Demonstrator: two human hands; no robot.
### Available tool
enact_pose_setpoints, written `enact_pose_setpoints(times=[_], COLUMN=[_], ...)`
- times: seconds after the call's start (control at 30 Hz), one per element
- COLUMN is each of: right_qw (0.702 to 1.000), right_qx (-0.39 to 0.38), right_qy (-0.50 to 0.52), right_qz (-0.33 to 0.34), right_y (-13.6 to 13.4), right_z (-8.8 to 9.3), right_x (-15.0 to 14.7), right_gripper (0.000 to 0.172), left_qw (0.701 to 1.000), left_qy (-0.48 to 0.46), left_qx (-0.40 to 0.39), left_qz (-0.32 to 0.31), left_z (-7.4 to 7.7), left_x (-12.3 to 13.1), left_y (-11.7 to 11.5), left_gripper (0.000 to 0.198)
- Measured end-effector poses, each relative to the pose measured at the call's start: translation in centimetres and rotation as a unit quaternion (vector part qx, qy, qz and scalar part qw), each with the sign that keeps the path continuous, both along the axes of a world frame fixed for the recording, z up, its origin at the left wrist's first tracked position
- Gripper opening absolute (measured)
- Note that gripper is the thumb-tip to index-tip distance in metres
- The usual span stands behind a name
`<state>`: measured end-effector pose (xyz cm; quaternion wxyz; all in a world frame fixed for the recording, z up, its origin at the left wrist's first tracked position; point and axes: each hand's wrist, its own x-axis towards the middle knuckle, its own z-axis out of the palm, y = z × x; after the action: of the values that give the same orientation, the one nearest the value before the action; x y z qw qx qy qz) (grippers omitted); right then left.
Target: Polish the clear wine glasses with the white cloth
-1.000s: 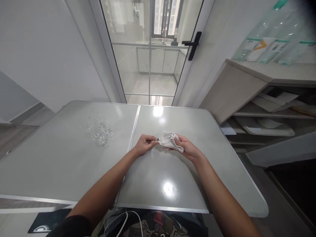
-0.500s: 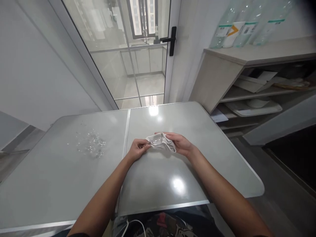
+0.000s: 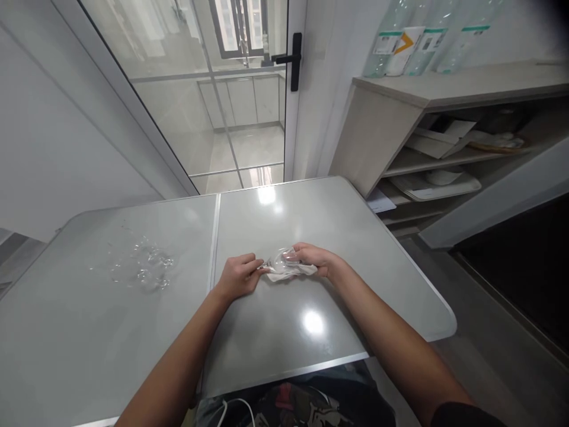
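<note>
Cloth, white and crumpled, is bunched about a clear, shiny object between the two hands, just above the right half of a pale grey table. The left hand has its fingers curled and drawn together, thumb and fingertips pinching the object's narrow left end. The right hand grips from the other side, its fingers bent against the cloth and the object's right end — glare and the folds blur that spot, so exactly how each finger sits I can't tell.

On the table's left half, well apart from the hands, lies a loose heap of clear, glinting pieces, with a few strays scattered beside it. A metal strip divides the two halves. Beyond the far edge stands a glazed door with a black handle; to the right, clear green-tinted bottles stand on a wooden shelf unit — papers and a tray sit inside it.
</note>
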<state>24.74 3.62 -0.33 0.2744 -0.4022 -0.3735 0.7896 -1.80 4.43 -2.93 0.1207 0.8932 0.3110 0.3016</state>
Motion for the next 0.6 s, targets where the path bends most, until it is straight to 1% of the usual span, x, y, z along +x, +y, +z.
enact_pose_setpoints(times=[0.1, 0.17, 0.2, 0.27, 0.3, 0.37, 0.4, 0.43, 0.47, 0.5, 0.53, 0.6], right_qw=[1.0, 0.999, 0.998, 0.99, 0.982, 0.956, 0.939, 0.921, 0.906, 0.891, 0.875, 0.833], right_qx=[-0.015, -0.002, 0.009, 0.036, 0.051, 0.1, 0.141, 0.192, 0.253, 0.319, 0.388, 0.508], right_qy=[0.011, 0.011, 0.008, 0.004, 0.005, 0.01, 0.005, -0.011, -0.036, -0.07, -0.105, -0.168], right_qz=[-0.004, -0.041, -0.067, -0.14, -0.184, -0.277, -0.315, -0.338, -0.339, -0.316, -0.269, -0.144], right_y=[0.0, 0.0, 0.0, 0.1, 0.2, 0.1, -0.1, -0.3, -0.5, -0.7, -0.9, -1.1], right_z=[0.1, 0.0, -0.1, -0.3, -0.3, -0.1, 0.1, 0.5, 0.9, 1.3, 1.7, 2.2], right_x=[-0.2, -0.5, -0.7, -1.1, -1.3, -1.5, -1.6, -1.7, -1.7, -1.6, -1.6, -1.4], right_gripper=[0.033, 0.032, 0.03, 0.029, 0.03, 0.036, 0.039, 0.042, 0.044, 0.046, 0.045, 0.038], left_qw=[0.999, 0.999, 0.999, 0.995, 0.988, 0.96, 0.94, 0.921, 0.904, 0.892, 0.886, 0.886], left_qy=[0.014, 0.006, -0.007, -0.058, -0.093, -0.165, -0.195, -0.217, -0.229, -0.233, -0.228, -0.207], left_qx=[0.041, 0.03, 0.009, -0.06, -0.105, -0.21, -0.261, -0.306, -0.344, -0.373, -0.393, -0.41], left_qz=[0.025, 0.035, 0.039, 0.052, 0.063, 0.087, 0.098, 0.106, 0.108, 0.103, 0.094, 0.069], left_z=[0.5, 0.8, 0.9, 0.9, 0.8, 0.6, 0.4, 0.3, 0.2, 0.1, 0.0, 0.0], left_x=[-0.3, -0.1, 0.2, 0.8, 1.2, 1.7, 1.9, 2.1, 2.1, 2.1, 2.0, 1.9], left_y=[0.2, 0.1, 0.1, -0.1, -0.1, -0.1, 0.0, 0.0, 0.1, 0.2, 0.3, 0.4], left_gripper=[0.019, 0.018, 0.018, 0.022, 0.026, 0.035, 0.038, 0.04, 0.041, 0.042, 0.042, 0.043])
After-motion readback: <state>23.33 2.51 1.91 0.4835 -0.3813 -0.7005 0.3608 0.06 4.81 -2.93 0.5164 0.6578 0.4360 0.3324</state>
